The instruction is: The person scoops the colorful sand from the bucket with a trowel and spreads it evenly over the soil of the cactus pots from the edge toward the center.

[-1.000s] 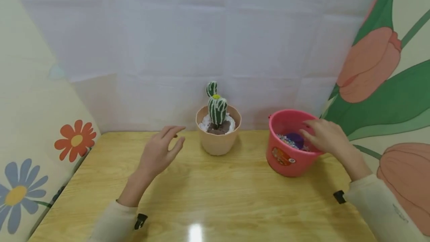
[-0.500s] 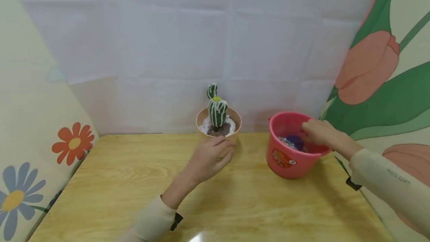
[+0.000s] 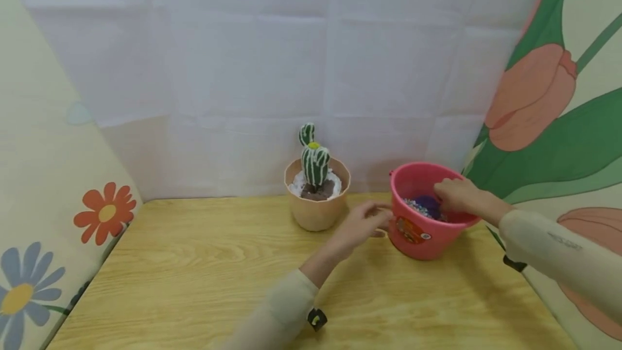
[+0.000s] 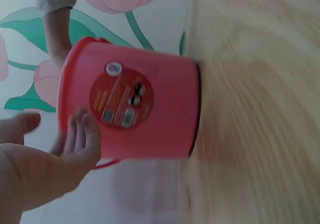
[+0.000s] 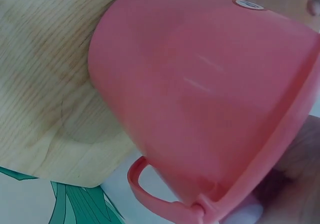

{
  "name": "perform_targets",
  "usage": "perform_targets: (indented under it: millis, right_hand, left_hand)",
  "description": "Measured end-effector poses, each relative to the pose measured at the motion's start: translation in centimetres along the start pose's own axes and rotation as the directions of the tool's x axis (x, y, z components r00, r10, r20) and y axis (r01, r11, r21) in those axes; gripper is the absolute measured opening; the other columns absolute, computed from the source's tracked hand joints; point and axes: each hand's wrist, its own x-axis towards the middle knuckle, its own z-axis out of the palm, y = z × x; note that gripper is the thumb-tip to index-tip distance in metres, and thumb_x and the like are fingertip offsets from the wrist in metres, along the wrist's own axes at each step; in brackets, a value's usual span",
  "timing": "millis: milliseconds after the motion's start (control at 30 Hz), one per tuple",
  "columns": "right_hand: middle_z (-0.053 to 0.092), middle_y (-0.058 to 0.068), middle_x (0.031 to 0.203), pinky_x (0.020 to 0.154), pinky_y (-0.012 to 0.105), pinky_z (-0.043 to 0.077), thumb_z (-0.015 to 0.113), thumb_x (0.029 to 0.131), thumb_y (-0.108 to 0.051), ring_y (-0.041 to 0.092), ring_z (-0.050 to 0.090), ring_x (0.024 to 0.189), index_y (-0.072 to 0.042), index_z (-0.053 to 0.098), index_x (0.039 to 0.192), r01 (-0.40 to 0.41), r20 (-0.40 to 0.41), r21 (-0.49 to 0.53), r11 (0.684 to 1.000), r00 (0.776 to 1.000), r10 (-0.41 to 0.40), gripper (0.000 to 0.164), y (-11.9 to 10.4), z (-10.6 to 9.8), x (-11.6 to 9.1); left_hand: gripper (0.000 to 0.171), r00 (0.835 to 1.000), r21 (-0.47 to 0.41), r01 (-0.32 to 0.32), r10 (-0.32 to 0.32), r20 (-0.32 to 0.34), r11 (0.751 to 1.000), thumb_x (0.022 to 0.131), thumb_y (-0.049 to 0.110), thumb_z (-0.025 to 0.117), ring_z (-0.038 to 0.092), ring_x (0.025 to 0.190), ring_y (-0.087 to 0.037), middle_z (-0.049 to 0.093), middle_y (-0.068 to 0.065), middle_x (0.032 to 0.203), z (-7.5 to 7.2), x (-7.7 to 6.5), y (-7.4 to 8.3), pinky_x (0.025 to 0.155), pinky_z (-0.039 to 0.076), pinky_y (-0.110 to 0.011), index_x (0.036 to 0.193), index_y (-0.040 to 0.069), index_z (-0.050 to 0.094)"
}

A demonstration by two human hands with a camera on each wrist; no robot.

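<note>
A pink bucket [image 3: 437,242] with a round orange-red sticker stands on the right of the wooden table. It holds small light-coloured bits and a rounded purple object [image 3: 428,204]. My right hand [image 3: 457,194] reaches over the far-right rim, its fingers curled down inside beside the purple object; I cannot tell what they hold. My left hand [image 3: 364,223], fingers loosely extended, is at the bucket's left side near the sticker. In the left wrist view, the left hand [image 4: 50,171] faces the bucket wall [image 4: 170,104], thumb spread apart from the fingers.
A peach pot [image 3: 316,215] with a green-and-white knitted-looking cactus [image 3: 315,169] stands against the white sheet [image 3: 243,80], left of the bucket. The bucket's handle [image 5: 155,196] hangs along its side. Flower-patterned walls [image 3: 525,101] edge both sides.
My left hand has swept rightward from left of the pot, past its front, to the bucket. My right hand has gone from spread fingers over the bucket to curled fingers inside it.
</note>
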Motion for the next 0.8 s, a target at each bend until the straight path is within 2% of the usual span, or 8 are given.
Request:
perform_targets:
  millis: [33,100,200,267,400,467,633,800]
  right_hand:
    - [0.054,0.003,0.074,0.061,0.041,0.049,0.077,0.077,-0.004,0.023,0.055,0.071,-0.011,0.058,0.077,-0.003,0.009,-0.001,1.0,1.0,0.003,0.02,0.0,0.0,0.0]
    - [0.056,0.003,0.075,0.062,0.043,0.051,0.076,0.076,-0.003,0.024,0.057,0.072,-0.01,0.06,0.079,-0.005,0.019,-0.007,1.0,1.0,0.005,0.018,0.1,0.0,0.2]
    - [0.057,0.003,0.076,0.061,0.043,0.052,0.076,0.076,-0.003,0.024,0.059,0.072,-0.01,0.062,0.08,-0.01,0.013,-0.019,1.0,1.0,0.01,0.016,0.1,-0.2,0.2]
    - [0.057,0.003,0.076,0.06,0.042,0.052,0.076,0.077,-0.003,0.023,0.058,0.071,-0.01,0.063,0.082,-0.019,0.01,-0.029,0.999,1.0,0.019,0.016,-0.1,-0.4,0.2]
    - [0.058,0.003,0.076,0.057,0.043,0.052,0.074,0.078,-0.002,0.022,0.057,0.069,-0.012,0.062,0.079,-0.038,-0.016,-0.085,0.996,0.999,0.036,0.016,0.0,-1.2,-0.1]
    - [0.058,0.003,0.074,0.055,0.045,0.052,0.07,0.079,-0.002,0.023,0.057,0.067,-0.013,0.061,0.077,-0.054,-0.049,-0.108,0.993,0.998,0.049,0.015,0.0,-1.9,-0.3]
    - [0.057,0.002,0.07,0.05,0.046,0.05,0.063,0.088,-0.004,0.023,0.055,0.062,-0.013,0.06,0.076,-0.087,-0.149,-0.12,0.989,0.986,0.069,0.016,-0.1,-4.0,-1.0]
    - [0.055,0.0,0.066,0.046,0.036,0.044,0.067,0.089,-0.005,0.018,0.051,0.059,-0.013,0.061,0.073,-0.109,-0.128,-0.07,0.992,0.987,0.1,0.019,-0.8,-5.4,-2.0]
  left_hand:
    - [0.037,0.998,-0.106,0.052,-0.056,-0.03,0.993,0.101,0.021,0.065,0.069,0.097,-0.037,0.069,-0.022,0.111,0.6,0.4,-0.2,0.088,0.057,-0.05,0.131,0.0,0.061]
    - [0.036,0.986,-0.229,0.115,-0.14,-0.095,0.967,0.099,0.019,0.067,0.07,0.091,-0.034,0.071,-0.022,0.107,1.7,1.2,-0.6,0.087,0.057,-0.049,0.128,0.0,0.062]
    - [0.035,0.96,-0.297,0.154,-0.214,-0.181,0.942,0.096,0.022,0.069,0.07,0.082,-0.024,0.072,-0.016,0.098,2.7,2.1,-0.9,0.079,0.06,-0.04,0.125,0.003,0.063]
    - [0.037,0.949,-0.339,0.158,-0.238,-0.209,0.927,0.096,0.024,0.069,0.069,0.081,-0.021,0.071,-0.014,0.097,3.1,2.5,-0.9,0.078,0.06,-0.037,0.126,0.004,0.061]
    - [0.038,0.932,-0.469,0.115,-0.258,-0.253,0.876,0.096,0.025,0.071,0.067,0.082,-0.02,0.068,-0.013,0.101,3.8,3.6,-0.7,0.078,0.06,-0.034,0.124,0.003,0.06]
    - [0.038,0.928,-0.533,0.085,-0.261,-0.265,0.842,0.095,0.021,0.072,0.066,0.08,-0.019,0.068,-0.014,0.1,4.2,4.2,-0.5,0.077,0.06,-0.031,0.125,0.001,0.06]
    - [0.04,0.92,-0.619,0.045,-0.274,-0.281,0.784,0.094,0.01,0.07,0.064,0.076,-0.016,0.068,-0.013,0.094,4.6,5.0,-0.2,0.071,0.059,-0.026,0.129,-0.004,0.058]
    - [0.039,0.911,-0.674,0.028,-0.296,-0.286,0.738,0.094,0.003,0.068,0.066,0.08,-0.017,0.068,-0.015,0.099,4.8,5.3,-0.1,0.073,0.059,-0.028,0.13,-0.005,0.057]
